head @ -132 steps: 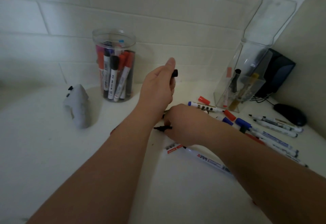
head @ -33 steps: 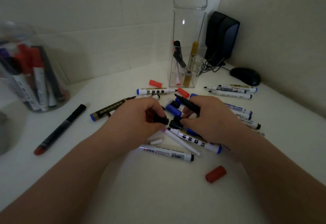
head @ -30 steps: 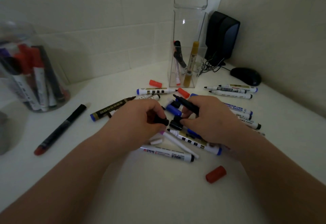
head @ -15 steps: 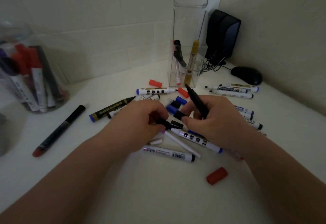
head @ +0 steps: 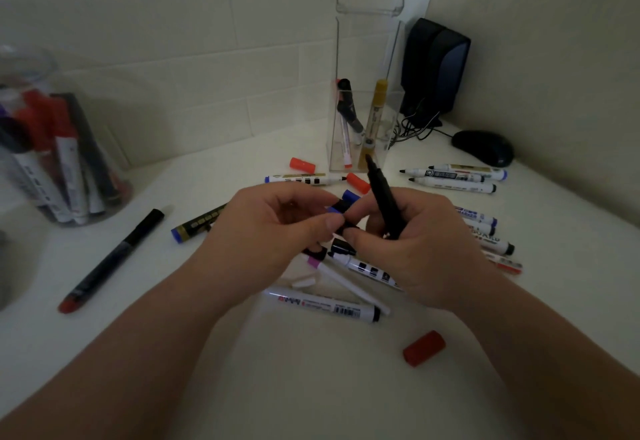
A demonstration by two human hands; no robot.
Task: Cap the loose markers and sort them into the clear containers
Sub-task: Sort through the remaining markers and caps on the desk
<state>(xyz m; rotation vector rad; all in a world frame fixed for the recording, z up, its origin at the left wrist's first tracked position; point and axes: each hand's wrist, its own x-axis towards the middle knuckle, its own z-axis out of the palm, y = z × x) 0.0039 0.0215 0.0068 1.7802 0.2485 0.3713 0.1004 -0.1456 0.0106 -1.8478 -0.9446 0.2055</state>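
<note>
Black-barrelled and uncapped, tip pointing up and away: gripping this marker (head: 381, 193) in the right hand (head: 415, 245), fingers curling round its lower half, above the middle of the tabletop (head: 311, 387). Pinching a small black cap (head: 343, 230) between thumb and fingertips of the left hand (head: 273, 228), just beside the right thumb and low against the marker's barrel; not managing to tell whether that thumb is touching it. Hovering both hands over the loose markers (head: 367, 268) lying crossed in a heap mid-table. Finding, toward the near edge, a white marker (head: 325, 304) with a dark end and, further right, a red cap (head: 424, 348) lying alone. Finding, toward the left edge, a black pen (head: 110, 263) with a red end, lying slantwise, and beyond it a round clear jar (head: 27, 65) standing full of upright markers. Meeting, at the far edge, a tall clear container (head: 367, 58) holding a few markers leaning inside, with a black speaker (head: 434, 65) just beside it in the far right corner and a black mouse (head: 483, 147) near the right edge.
</note>
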